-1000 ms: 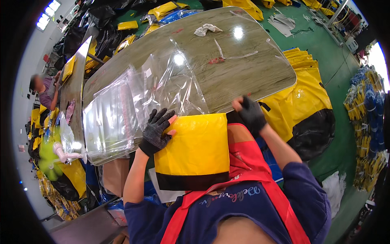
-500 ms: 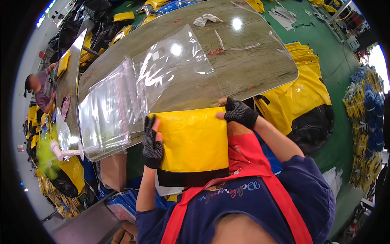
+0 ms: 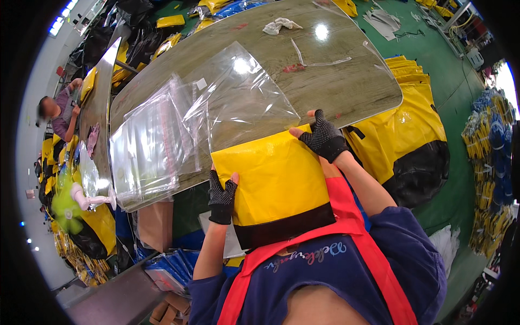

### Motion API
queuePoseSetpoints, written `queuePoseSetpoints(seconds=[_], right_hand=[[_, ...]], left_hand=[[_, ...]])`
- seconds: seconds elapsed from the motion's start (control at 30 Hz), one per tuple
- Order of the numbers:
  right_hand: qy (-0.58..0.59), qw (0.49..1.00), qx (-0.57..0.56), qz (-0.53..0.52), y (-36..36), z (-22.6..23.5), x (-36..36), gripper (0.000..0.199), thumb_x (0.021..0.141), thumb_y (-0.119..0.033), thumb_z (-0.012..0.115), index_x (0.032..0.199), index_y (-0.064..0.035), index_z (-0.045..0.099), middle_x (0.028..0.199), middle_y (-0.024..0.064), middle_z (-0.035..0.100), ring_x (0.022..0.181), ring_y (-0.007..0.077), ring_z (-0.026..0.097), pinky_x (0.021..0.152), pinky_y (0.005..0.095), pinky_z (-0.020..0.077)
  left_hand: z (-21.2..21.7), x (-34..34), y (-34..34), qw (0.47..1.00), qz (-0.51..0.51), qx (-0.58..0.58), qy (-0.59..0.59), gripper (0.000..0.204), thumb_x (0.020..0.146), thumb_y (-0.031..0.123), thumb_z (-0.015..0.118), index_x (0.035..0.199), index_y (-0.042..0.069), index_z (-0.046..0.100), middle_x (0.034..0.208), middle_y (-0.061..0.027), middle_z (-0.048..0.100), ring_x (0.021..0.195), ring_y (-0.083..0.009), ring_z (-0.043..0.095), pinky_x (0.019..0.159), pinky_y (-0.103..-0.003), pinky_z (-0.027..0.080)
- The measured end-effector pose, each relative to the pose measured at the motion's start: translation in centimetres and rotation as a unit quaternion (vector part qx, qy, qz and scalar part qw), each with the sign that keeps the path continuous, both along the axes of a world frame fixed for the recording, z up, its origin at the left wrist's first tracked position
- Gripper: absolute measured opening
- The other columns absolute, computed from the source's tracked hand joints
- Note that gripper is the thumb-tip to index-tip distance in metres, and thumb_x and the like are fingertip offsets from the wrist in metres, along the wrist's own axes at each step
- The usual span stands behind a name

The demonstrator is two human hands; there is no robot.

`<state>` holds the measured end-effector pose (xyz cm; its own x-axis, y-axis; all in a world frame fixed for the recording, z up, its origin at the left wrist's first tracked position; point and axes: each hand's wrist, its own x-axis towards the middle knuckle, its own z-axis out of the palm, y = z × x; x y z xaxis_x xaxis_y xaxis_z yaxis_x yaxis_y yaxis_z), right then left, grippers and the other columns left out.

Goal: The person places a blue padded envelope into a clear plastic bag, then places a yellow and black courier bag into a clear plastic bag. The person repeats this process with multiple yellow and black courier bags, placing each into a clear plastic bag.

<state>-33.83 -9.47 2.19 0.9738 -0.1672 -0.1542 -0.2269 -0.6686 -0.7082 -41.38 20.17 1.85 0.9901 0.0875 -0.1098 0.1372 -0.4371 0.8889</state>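
Note:
A folded yellow bag [image 3: 279, 179] with a black band along its near edge rests tilted against my front, reaching over the table's near edge. My left hand [image 3: 222, 197], in a black dotted glove with bare fingertips, grips its left side, thumb on top. At the far right corner my right hand [image 3: 323, 135], gloved the same way, pinches the bag, with some fingers hidden underneath. Just beyond the yellow bag's far edge lies a clear plastic sleeve [image 3: 246, 92], flat on the table. A stack of clear sleeves [image 3: 143, 149] is to its left.
The wood-patterned table [image 3: 325, 89] carries a crumpled white cloth [image 3: 281, 25]. Large yellow-and-black bags [image 3: 401, 124] are piled at the right. A small fan [image 3: 67, 203] stands at the left, near a co-worker [image 3: 62, 116] holding a yellow piece. Bundled straps [image 3: 490, 173] stand far right.
Both hands have shifted right with the yellow bag, which has turned slightly anticlockwise. The clear sleeve has turned and creased on the table. At the left, the co-worker's hands have moved onto a yellow piece.

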Motion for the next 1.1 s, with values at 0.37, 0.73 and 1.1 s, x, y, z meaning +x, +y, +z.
queuePoseSetpoints(seconds=[0.37, 0.73, 1.1], right_hand=[[-0.013, 0.914, 0.336, 0.229, -5.7, -2.4, 6.7, 0.011, 0.087, -0.013, 0.058, 0.092, -0.0034, 0.058, 0.09, 0.0004, 0.059, 0.086, 0.0093, 0.052, 0.079, 0.0237, 0.0429], [0.07, 0.906, 0.404, 0.105, -4.3, -1.6, -1.3, 0.038, 0.08, -0.013, 0.072, 0.112, 0.0035, 0.058, 0.1, 0.0077, 0.066, 0.093, 0.0129, 0.061, 0.084, 0.0261, 0.0483], [-0.122, 0.954, 0.272, -0.024, -0.7, -3.7, -5.2, 0.011, 0.091, -0.009, 0.056, 0.09, 0.0007, 0.061, 0.078, 0.0071, 0.064, 0.07, 0.0115, 0.058, 0.066, 0.0263, 0.0473]], left_hand=[[-3.5, -0.8, 1.6, 0.973, 0.087, -0.213, -0.002, 0.092, 0.079, 0.012, 0.074, 0.146, 0.0, 0.012, 0.137, -0.016, 0.042, 0.121, -0.0217, 0.046, 0.102, -0.033, 0.036], [-0.7, 1.0, 2.3, 0.952, -0.015, -0.285, 0.113, 0.073, 0.079, 0.017, 0.073, 0.138, 0.001, 0.034, 0.13, -0.0105, 0.051, 0.115, -0.0182, 0.05, 0.099, -0.031, 0.038], [-2.6, -0.2, 2.1, 0.951, 0.033, -0.275, 0.136, 0.045, 0.084, 0.025, 0.07, 0.119, 0.001, 0.057, 0.108, -0.006, 0.064, 0.095, -0.0143, 0.059, 0.085, -0.027, 0.045]])
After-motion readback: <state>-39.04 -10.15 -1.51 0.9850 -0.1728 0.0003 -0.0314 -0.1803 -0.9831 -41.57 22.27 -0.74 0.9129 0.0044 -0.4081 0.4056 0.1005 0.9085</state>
